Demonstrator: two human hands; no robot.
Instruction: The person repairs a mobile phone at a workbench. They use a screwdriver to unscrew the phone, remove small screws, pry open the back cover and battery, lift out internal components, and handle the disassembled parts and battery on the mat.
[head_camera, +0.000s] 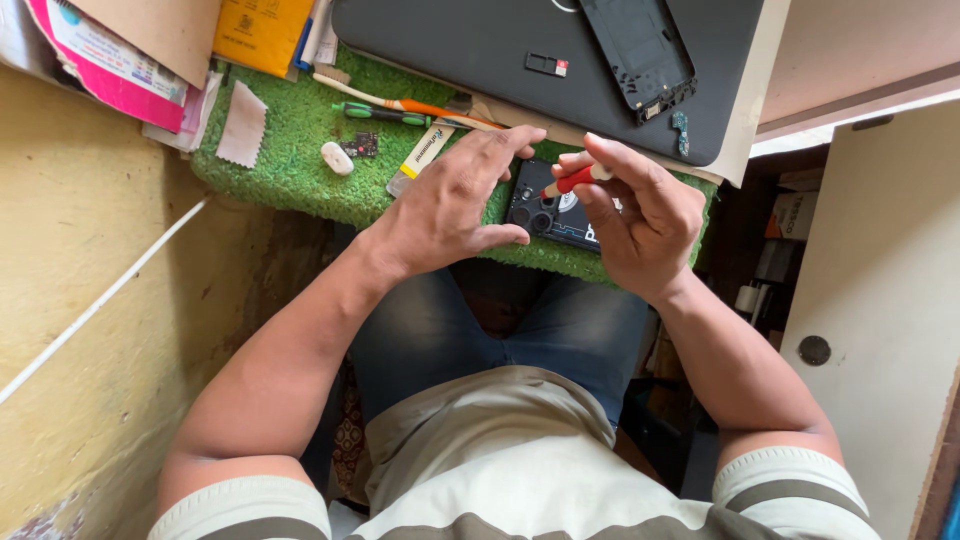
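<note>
Gripping a red screwdriver (573, 181) in right hand (640, 225) fingers, tip pointing left at the phone (552, 215); left hand (450, 205) fingers steadying it.

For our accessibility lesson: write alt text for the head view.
A left hand steadies a black opened phone on a green turf mat while the right hand holds a red-handled screwdriver over it; a dark laptop lies beyond.
</note>
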